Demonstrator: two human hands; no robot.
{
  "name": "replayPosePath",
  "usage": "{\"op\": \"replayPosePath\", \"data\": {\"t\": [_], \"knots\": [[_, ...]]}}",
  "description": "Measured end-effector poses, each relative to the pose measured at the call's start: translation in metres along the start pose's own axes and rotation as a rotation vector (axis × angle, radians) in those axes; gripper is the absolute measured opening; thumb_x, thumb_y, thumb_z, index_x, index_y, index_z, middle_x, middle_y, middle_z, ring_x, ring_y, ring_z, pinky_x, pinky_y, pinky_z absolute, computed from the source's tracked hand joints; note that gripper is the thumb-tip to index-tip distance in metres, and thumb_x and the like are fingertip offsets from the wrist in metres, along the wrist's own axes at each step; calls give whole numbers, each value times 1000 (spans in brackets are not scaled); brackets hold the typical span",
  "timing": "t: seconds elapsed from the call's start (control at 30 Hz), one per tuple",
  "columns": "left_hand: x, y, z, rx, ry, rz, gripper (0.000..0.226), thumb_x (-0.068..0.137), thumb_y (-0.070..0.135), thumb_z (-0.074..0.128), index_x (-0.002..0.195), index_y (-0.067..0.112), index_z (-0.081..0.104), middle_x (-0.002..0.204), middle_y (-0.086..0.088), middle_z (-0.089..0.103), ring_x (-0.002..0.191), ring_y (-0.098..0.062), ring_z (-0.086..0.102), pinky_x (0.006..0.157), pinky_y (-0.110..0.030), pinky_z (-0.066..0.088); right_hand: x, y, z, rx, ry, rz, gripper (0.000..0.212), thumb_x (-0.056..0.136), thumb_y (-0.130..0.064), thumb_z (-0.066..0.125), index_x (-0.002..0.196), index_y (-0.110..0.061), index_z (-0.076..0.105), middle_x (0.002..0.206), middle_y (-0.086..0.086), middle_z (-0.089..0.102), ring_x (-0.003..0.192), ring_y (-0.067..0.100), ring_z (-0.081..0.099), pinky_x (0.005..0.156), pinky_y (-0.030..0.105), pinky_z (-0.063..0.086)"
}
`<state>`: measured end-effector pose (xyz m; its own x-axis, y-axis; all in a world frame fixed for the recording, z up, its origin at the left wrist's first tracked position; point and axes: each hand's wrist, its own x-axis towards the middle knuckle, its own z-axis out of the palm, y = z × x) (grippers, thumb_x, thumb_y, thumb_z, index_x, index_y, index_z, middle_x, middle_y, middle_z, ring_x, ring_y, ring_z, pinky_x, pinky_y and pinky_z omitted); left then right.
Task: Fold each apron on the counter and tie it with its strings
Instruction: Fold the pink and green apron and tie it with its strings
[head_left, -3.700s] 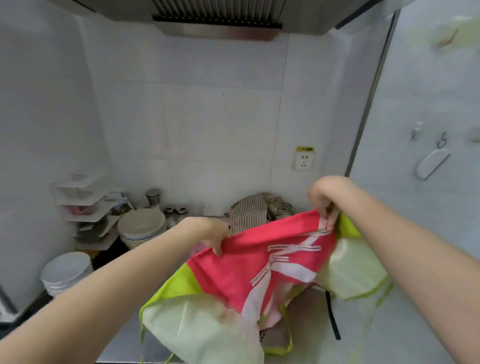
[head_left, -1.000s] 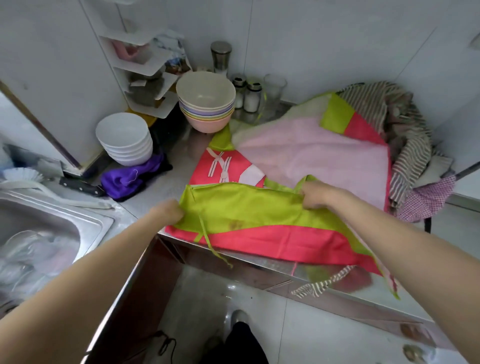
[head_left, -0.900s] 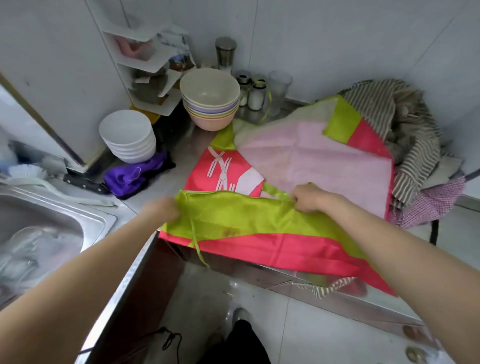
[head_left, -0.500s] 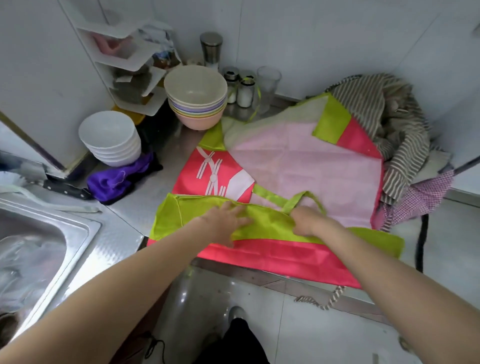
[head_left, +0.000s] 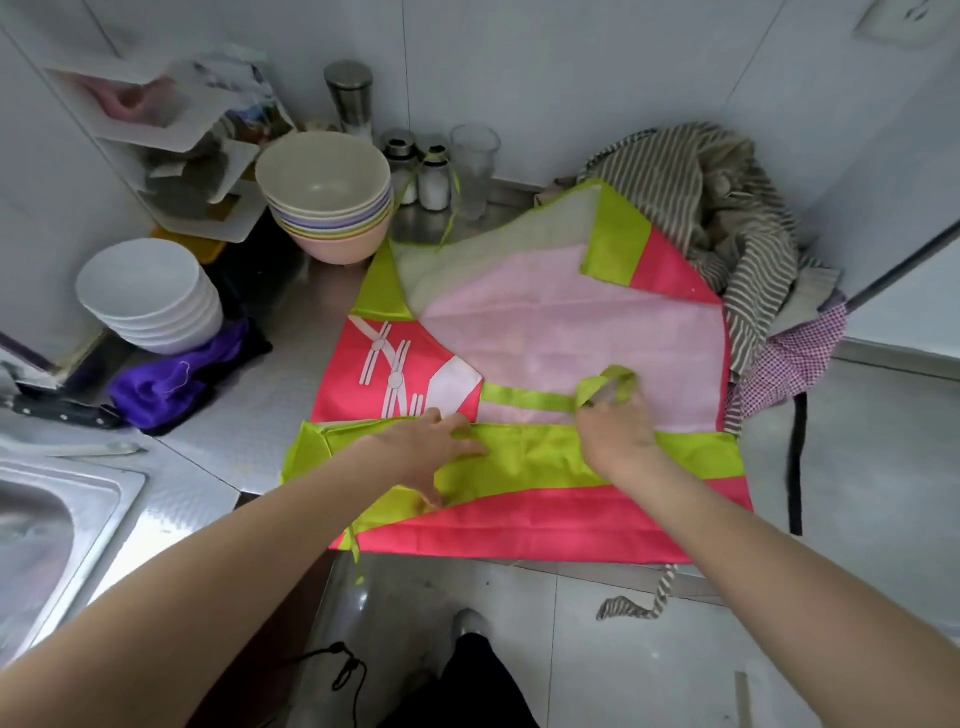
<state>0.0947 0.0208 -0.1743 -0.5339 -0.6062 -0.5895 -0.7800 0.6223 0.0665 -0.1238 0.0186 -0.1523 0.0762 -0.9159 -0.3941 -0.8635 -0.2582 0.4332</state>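
Steel counter (head_left: 270, 395), running far to the wall. Spread across it, one pink-and-green apron (head_left: 545, 332), near edge folded over into a green band and hanging off the counter's near lip. Far right, a heap of more aprons (head_left: 717, 208) (striped and checked cloth, number hard to tell). Far left, two stacks of bowls: pastel ones (head_left: 327, 208) and white ones (head_left: 150, 296). One sink (head_left: 47, 530) at near left. One purple cloth (head_left: 176, 379) beside the white stack. Left hand (head_left: 434, 457) flat on the green band, fingers spread. Right hand (head_left: 613, 431) pinching one green strap loop (head_left: 602, 387). Three shakers (head_left: 415, 156) and one glass (head_left: 475, 166) by the wall.
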Motion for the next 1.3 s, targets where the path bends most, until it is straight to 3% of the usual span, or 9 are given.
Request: {"op": "replayPosePath", "data": {"t": [0.07, 0.23, 0.4, 0.57, 0.67, 0.8, 1.03, 1.13, 1.3], "knots": [[1, 0, 1, 2, 71, 0, 79, 85, 34, 64, 147, 28, 16, 146, -3, 22, 126, -26, 33, 102, -36, 40, 2, -4, -3, 42, -76, 18, 39, 93, -13, 40, 130, -14, 52, 145, 19, 38, 140, 34, 25, 111, 44, 21], [11, 3, 2, -101, 215, -92, 74, 87, 28, 61, 146, 20, 17, 142, -6, 24, 125, -25, 34, 99, -38, 44, 7, 5, -1, 324, 206, 68, 41, 88, -8, 46, 129, -14, 45, 131, 12, 44, 124, 35, 38, 96, 41, 38], [22, 8, -9, -152, 146, -63, 73, 86, 19, 60, 146, 24, 18, 143, -7, 24, 124, -27, 38, 97, -38, 44, 8, 15, 12, 422, -123, -103, 41, 87, -1, 42, 127, -10, 48, 127, 16, 54, 120, 31, 51, 94, 36, 45], [35, -1, -32, -105, 369, -147, 50, 92, 15, 42, 141, 14, 30, 138, -9, 35, 123, -27, 39, 100, -34, 38, 36, 40, -50, 414, 255, -53, 33, 91, -11, 43, 122, -11, 52, 119, 16, 58, 108, 34, 58, 82, 37, 47], [39, -10, -38, -171, 440, -270, 49, 92, 13, 42, 140, 13, 32, 139, -9, 33, 123, -29, 35, 100, -38, 39, 68, 46, -87, 419, 395, -46, 36, 91, -15, 46, 127, -14, 49, 139, 14, 36, 119, 35, 43, 87, 39, 43], [38, -23, -31, -216, 284, -312, 63, 90, 12, 47, 146, 21, 20, 149, -7, 19, 130, -33, 29, 106, -38, 37, 112, 43, -97, 193, 238, 179, 40, 93, -25, 48, 133, -23, 47, 153, 17, 4, 131, 45, 23, 103, 49, 28], [46, -38, -32, -247, 61, -238, 71, 91, 12, 48, 149, 23, 9, 155, -5, 15, 134, -33, 34, 107, -41, 36, 120, 69, -106, 175, 396, 199, 31, 91, 0, 42, 115, -5, 61, 122, 18, 58, 116, 32, 53, 104, 40, 27], [49, -33, -53, -217, 217, -282, 69, 89, 5, 47, 148, 19, 13, 154, -5, 13, 126, -32, 44, 96, -37, 42, 105, 81, -124, 193, 502, 117, 26, 88, -1, 45, 106, -7, 64, 112, 13, 64, 112, 29, 53, 98, 37, 29], [54, -34, -124, -326, 795, -242, 84, 84, 20, 62, 149, 19, 8, 156, -9, 5, 137, -31, 27, 110, -39, 29, 65, 81, -150, 444, 579, -29, 12, 83, -21, 56, 89, -19, 67, 98, 4, 67, 105, 27, 56, 90, 35, 30]]}}
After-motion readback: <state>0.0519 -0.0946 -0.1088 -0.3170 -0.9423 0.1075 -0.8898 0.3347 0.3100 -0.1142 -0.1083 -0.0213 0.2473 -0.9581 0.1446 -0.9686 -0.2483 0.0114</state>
